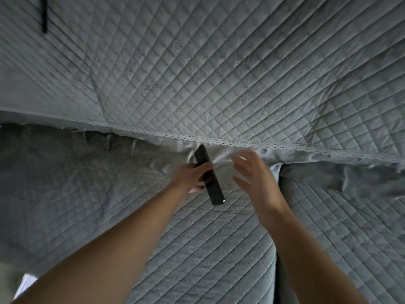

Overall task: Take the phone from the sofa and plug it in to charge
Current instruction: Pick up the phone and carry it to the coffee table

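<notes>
I am gripping the phone (pixel 209 175) in my left hand (pixel 192 176), my fingers curling over its near edge and my thumb pressing from the underside, so the hand is closed firmly around its middle. The phone is dark and slim, tilting edge-on with its far end pointing up toward the lace trim (pixel 241 143) and its near end, where a small glint is showing, hanging over the seat. It is sitting clear of the fabric, just above the seam where the seat meets the backrest. My right hand (pixel 254 172) is hovering just beside the phone, fingers spread and loosely open, holding nothing and not touching it. Both my bare forearms are reaching forward over the sofa (pixel 219 249), which is wearing a grey quilted cover (pixel 219 73) with a diamond stitch pattern. A thin dark object (pixel 44 16) is showing at the upper left; I cannot tell what it is.
</notes>
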A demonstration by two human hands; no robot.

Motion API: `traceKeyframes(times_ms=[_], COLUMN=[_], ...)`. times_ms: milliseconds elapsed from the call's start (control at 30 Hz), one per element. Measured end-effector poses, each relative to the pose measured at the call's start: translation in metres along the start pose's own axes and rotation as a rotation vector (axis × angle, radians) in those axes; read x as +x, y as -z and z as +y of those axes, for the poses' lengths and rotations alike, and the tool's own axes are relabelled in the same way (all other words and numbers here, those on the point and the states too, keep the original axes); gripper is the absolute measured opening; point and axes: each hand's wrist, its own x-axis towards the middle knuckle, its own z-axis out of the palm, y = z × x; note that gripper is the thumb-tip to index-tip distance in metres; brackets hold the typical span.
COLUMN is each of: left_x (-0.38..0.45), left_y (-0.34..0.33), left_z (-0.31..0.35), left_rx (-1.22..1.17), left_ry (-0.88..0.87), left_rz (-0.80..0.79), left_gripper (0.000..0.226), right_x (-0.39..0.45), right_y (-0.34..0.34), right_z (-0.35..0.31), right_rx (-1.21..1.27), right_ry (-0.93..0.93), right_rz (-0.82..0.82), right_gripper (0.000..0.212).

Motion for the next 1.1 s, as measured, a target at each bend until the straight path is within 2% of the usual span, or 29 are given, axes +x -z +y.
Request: traceKeyframes(times_ms=[100,233,333,400,500,600,700,800,967,1100], left_x=[-0.045,-0.118,-0.177,-0.218,-0.28,-0.344,-0.402,-0.454,-0.52,-0.548], left_y=[-0.002,-0.001,0.007,0.012,0.019,0.03,0.039,0.044,0.034,0.023], left_z=[0.028,0.081,0.123,0.148,0.172,0.184,0.19,0.197,0.21,0.219], left_rx=[-0.261,-0.56,-0.711,-0.768,-0.829,-0.889,-0.946,-0.999,-1.142,-1.132], left_ry=[-0.038,-0.076,-0.118,-0.146,-0.203,-0.257,-0.316,-0.371,-0.379,-0.398], left_rz=[-0.009,-0.061,-0.092,-0.088,-0.075,-0.073,-0.055,-0.061,-0.211,-0.308], left_gripper=[0.04,0.048,0.046,0.046,0.057,0.058,0.07,0.073,0.067,0.065], right_x=[-0.021,-0.06,-0.098,-0.127,-0.176,-0.229,-0.275,-0.32,-0.389,-0.427], right_y=[-0.006,-0.012,-0.02,-0.03,-0.048,-0.063,-0.07,-0.07,-0.059,-0.042], right_z=[-0.033,-0.083,-0.123,-0.149,-0.186,-0.22,-0.249,-0.272,-0.289,-0.295], right_rx=[-0.04,-0.067,-0.066,-0.06,-0.096,-0.134,-0.182,-0.185,-0.197,-0.233], right_ry=[0.054,0.113,0.155,0.181,0.212,0.262,0.327,0.365,0.46,0.535], right_rz=[-0.038,-0.072,-0.098,-0.116,-0.176,-0.239,-0.274,-0.29,-0.257,-0.212], right_gripper=[0.047,0.059,0.059,0.058,0.059,0.061,0.066,0.07,0.065,0.061])
